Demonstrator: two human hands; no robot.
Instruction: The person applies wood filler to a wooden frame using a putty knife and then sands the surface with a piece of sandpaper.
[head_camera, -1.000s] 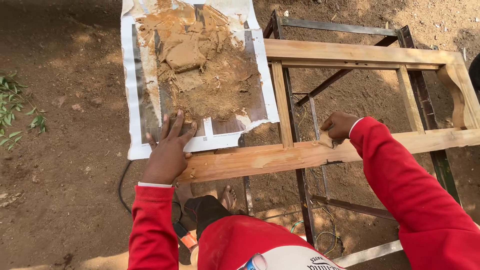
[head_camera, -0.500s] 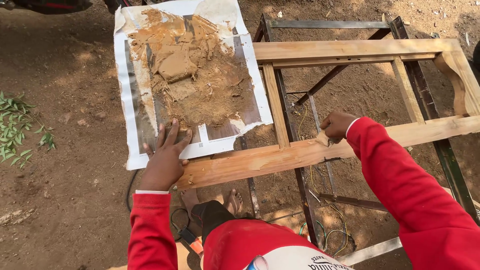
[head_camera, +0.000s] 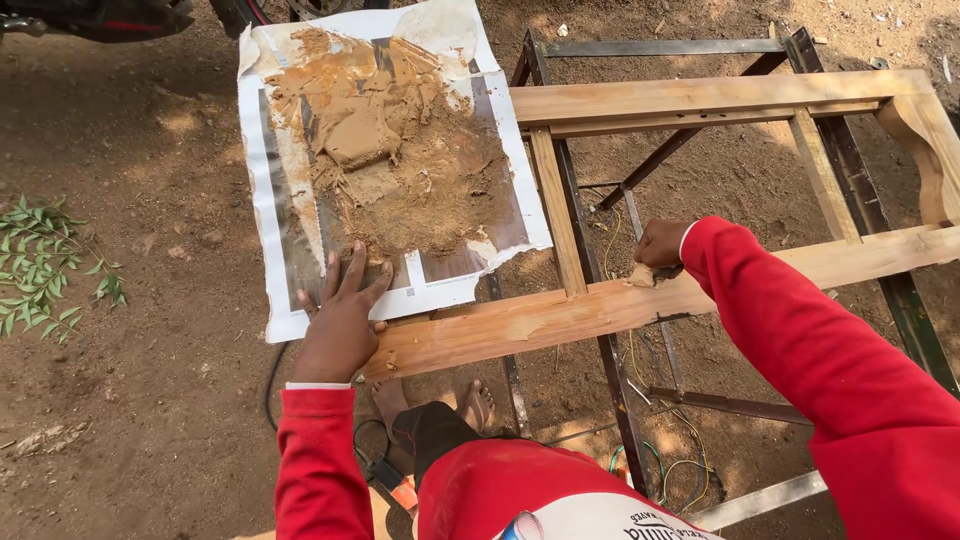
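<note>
- Since a second ago the right hand (head_camera: 662, 243) has slid a little along the near rail of the wooden frame (head_camera: 560, 315), toward the upright slat; its fist now sits slightly further left on the rail than before.
- The right hand is curled shut around a small dab of tan filler paste (head_camera: 641, 277), which it presses onto the top face of that rail. Whether there is also a scraper in the fist cannot be told.
- The left hand (head_camera: 340, 320) has not shifted. It lies flat with fingers spread, palm down, on the near edge of a sheet of printed paper (head_camera: 275, 250), holding nothing.
- Judged from this, the paste is being rubbed along the rail bit by bit, with the left hand only bracing.
- The wooden frame is pale, bare timber: two long rails joined by slats, with a curved piece at the far right corner. It rests across a dark metal stand (head_camera: 620, 420) above the dirt ground (head_camera: 130, 400).
- A lighter smear (head_camera: 525, 325) marks the near rail, between the two hands.
- The paper sits at the frame's left end and carries a mound of brown paste and loose sawdust-like crumbs (head_camera: 400, 160).
- Green leaves (head_camera: 45, 265) lie on the ground at far left; coloured wires (head_camera: 660, 470) trail beneath the stand.
</note>
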